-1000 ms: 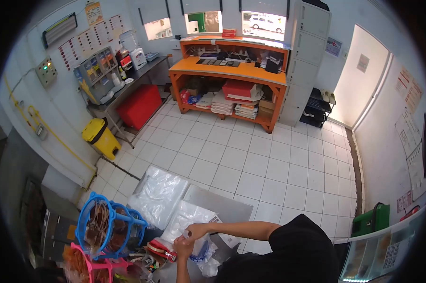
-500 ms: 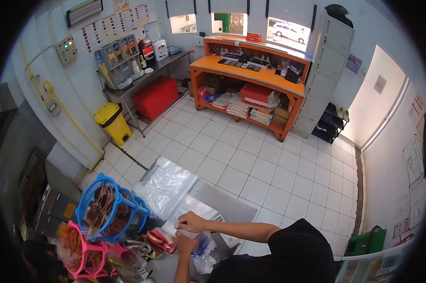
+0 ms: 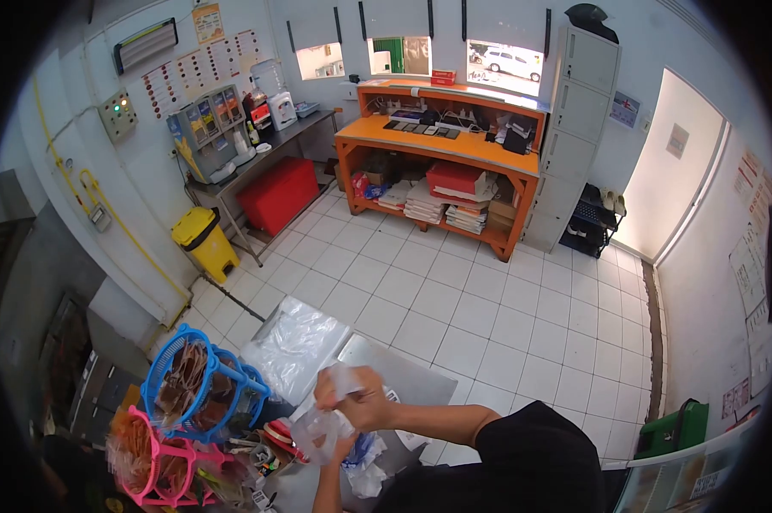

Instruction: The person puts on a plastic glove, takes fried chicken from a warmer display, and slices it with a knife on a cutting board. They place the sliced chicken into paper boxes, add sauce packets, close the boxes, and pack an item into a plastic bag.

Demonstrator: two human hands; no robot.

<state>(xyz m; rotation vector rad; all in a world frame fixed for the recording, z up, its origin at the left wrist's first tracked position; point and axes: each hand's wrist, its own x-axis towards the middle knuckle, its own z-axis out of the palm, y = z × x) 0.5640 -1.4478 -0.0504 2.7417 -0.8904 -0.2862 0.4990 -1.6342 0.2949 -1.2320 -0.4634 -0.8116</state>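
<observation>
My right hand (image 3: 360, 400) is closed on a clear plastic bag (image 3: 317, 434), whose upper edge shows pale at the fingers. Just below it, my left hand (image 3: 341, 448) is closed on the same bag, partly hidden behind the film. The bag hangs loosely spread over the steel table (image 3: 416, 376). Beyond the hands lies a stack of clear plastic bags (image 3: 296, 342). Crumpled blue-and-white plastic (image 3: 366, 466) lies right beside my left hand. A red-and-white item (image 3: 280, 436) sits left of the bag.
Tiered blue baskets (image 3: 181, 376) and pink baskets (image 3: 159, 470) with filled packets stand at the left. A yellow bin (image 3: 206, 244), a red chest (image 3: 277, 197) and an orange counter (image 3: 437, 145) are farther off. A green case (image 3: 672, 427) is at the right.
Both hands have come up slightly, and the plastic bag now spreads between them. My right hand has turned and moved a little right. The whole view has shifted slightly.
</observation>
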